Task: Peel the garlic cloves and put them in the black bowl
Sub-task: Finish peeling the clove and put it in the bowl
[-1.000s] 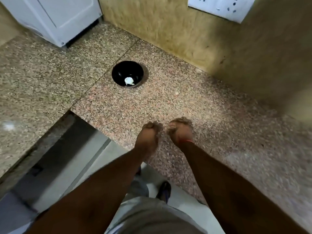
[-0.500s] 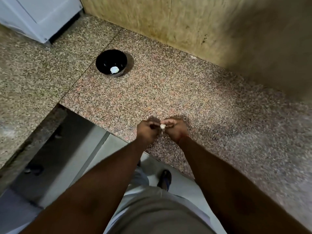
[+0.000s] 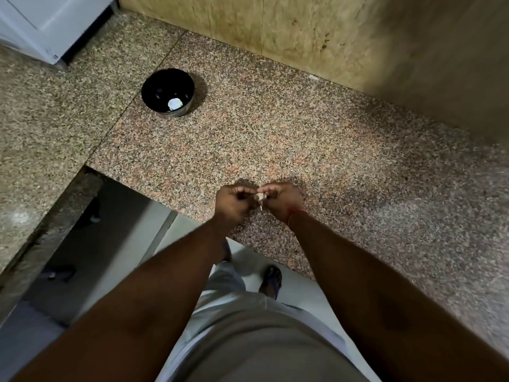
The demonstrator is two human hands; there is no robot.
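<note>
Bowl [image 3: 167,91] with a clove [image 3: 174,103] inside, far left on the counter [image 3: 316,139], well beyond both hands.

I count two hands, my left hand [image 3: 234,202] and right hand [image 3: 281,199], one garlic clove [image 3: 260,198] pinched between them, one black bowl [image 3: 167,91], one peeled clove [image 3: 174,103] inside it, and one white appliance [image 3: 55,20].

Speckled pink-and-grey granite countertop [image 3: 303,139], seam running diagonally across slab, tan stone backsplash behind. Round glossy black bowl [image 3: 154,86] stands on counter well beyond pinch point, up and to left of it, one small white peeled garlic clove [image 3: 174,103] inside. White appliance base [image 3: 49,26] sits at far left corner.
</note>
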